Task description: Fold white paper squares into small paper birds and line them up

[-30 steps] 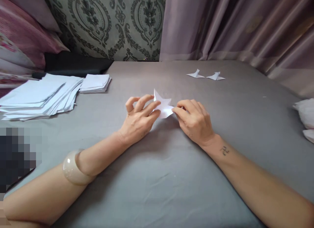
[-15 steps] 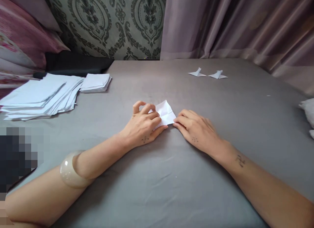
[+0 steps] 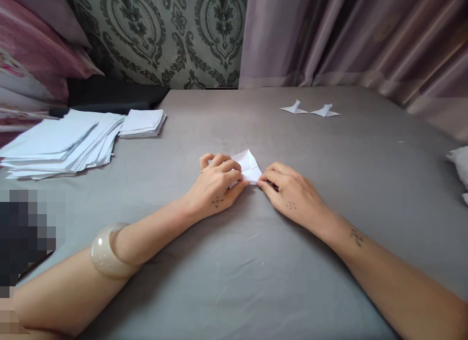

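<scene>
A small creased sheet of white paper [image 3: 248, 165] lies on the grey cloth between my hands, its near edge turned up in a narrow fold. My left hand [image 3: 221, 184] covers the paper's left part, with curled fingers on top and the thumb at the near edge. At the near right corner, my right hand [image 3: 285, 186] pinches the paper between thumb and fingertips. The left part of the sheet is hidden under my left fingers.
Two folded paper birds, one [image 3: 294, 107] beside the other [image 3: 325, 110], rest at the back right. A large stack of white paper [image 3: 73, 140] and a smaller stack of squares [image 3: 142, 122] lie at the left. A patterned wall [image 3: 175, 37] and curtains [image 3: 292, 37] stand behind.
My left thumb has drawn back from the right and now presses the near edge, which is folded up a little. My right hand has barely shifted and still pinches the corner.
</scene>
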A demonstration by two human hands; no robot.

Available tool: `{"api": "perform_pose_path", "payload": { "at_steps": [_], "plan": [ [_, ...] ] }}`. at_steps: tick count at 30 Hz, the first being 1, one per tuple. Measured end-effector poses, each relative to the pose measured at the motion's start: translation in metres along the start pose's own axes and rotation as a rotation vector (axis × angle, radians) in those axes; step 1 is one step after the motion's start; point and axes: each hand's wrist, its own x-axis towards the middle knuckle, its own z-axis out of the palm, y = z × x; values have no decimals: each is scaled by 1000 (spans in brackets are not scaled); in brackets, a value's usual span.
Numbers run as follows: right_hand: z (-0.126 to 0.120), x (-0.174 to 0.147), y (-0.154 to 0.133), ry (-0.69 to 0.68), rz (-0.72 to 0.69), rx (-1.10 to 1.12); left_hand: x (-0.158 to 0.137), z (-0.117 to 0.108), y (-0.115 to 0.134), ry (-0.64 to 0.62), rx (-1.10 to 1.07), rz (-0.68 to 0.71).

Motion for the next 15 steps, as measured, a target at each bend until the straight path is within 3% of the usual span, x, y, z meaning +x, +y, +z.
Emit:
{"api": "perform_pose_path", "payload": {
  "at_steps": [4,10,15],
  "plan": [
    [4,2,-1,14,72,33,3,3,3,-2,-25,-90],
    [3,5,2,-7,68,53,8,8,2,-39,-26,-172],
    [2,2,0,1,-80,61,9,9,0,-67,-59,-203]
  ]
}}
